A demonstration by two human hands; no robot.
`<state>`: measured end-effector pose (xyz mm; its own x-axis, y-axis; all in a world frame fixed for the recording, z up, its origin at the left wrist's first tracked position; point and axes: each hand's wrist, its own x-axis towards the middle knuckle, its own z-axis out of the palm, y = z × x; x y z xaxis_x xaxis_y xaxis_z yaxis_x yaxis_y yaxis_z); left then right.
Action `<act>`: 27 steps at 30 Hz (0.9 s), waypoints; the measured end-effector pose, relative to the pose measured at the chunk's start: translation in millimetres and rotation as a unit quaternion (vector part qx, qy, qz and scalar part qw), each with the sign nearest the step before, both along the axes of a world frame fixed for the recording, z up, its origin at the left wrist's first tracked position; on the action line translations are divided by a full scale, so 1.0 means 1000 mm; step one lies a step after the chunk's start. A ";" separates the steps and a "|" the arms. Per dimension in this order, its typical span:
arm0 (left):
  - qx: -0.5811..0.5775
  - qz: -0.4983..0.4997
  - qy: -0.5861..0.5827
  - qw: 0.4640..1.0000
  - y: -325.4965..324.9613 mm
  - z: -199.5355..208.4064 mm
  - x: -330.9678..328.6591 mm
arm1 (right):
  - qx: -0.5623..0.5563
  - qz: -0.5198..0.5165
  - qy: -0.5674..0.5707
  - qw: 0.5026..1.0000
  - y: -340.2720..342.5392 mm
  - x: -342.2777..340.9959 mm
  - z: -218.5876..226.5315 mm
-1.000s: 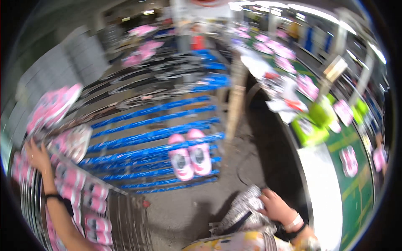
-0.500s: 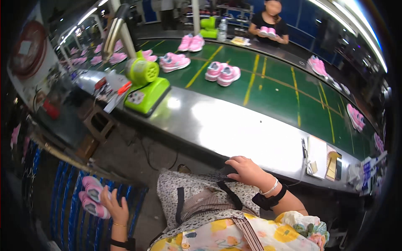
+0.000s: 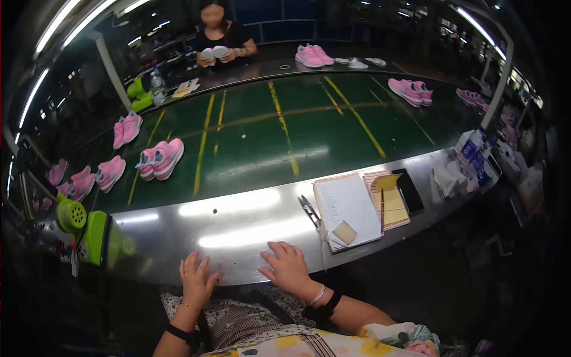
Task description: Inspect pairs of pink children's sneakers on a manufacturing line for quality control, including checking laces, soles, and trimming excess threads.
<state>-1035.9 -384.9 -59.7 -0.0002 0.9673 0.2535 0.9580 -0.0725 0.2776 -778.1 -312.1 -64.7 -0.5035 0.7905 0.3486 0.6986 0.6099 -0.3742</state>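
My left hand [image 3: 197, 281] is over the front edge of the shiny metal ledge [image 3: 172, 250], fingers spread and holding nothing. To its right, my right hand [image 3: 289, 271] hovers over or rests on the same ledge, fingers apart and nothing in it; whether it touches the metal I cannot tell. Nearest to the right hand lie dark thread snips [image 3: 310, 210] beside an open notebook [image 3: 351, 208] with a small tan block [image 3: 344, 232] on it. Beyond the ledge, a pair of pink sneakers [image 3: 160, 159] stands on the green conveyor belt [image 3: 250, 154].
More pink sneakers [image 3: 410, 92] are spread along the belt. A lime-green machine [image 3: 89, 235] stands at the ledge's left end. On the right are a yellow pad [image 3: 392, 205], a phone [image 3: 410, 191] and white-purple packages [image 3: 473, 152]. Across the belt a person [image 3: 223, 38] holds shoes.
The view has swung right. My left hand has come up from beside pink shoes on a blue-barred rack at lower left to the ledge; my right hand has moved onto or over the ledge too.
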 end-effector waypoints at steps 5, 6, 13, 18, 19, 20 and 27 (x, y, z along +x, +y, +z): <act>0.073 0.001 0.139 0.988 -0.005 -0.050 -0.017 | 0.000 0.029 0.049 0.998 -0.007 0.001 0.002; 0.091 0.014 0.137 0.986 -0.003 -0.054 -0.019 | 0.003 0.024 0.052 0.998 -0.008 0.000 0.000; 0.103 -0.022 0.095 0.990 0.004 -0.007 0.003 | 0.000 0.034 0.061 0.998 -0.008 0.000 -0.002; -0.146 -0.006 -0.037 0.989 0.042 0.018 -0.027 | -0.021 0.022 0.078 0.996 -0.005 -0.004 -0.008; -0.141 -0.008 -0.034 0.989 0.061 0.016 -0.050 | -0.029 0.019 0.085 0.996 -0.005 -0.006 -0.006; -0.136 -0.036 -0.083 0.987 0.082 0.012 -0.070 | -0.026 0.015 0.082 0.996 -0.006 -0.009 -0.001; -0.016 0.040 -0.008 0.999 0.282 0.018 -0.211 | -0.051 -0.007 0.056 0.997 -0.008 -0.011 0.004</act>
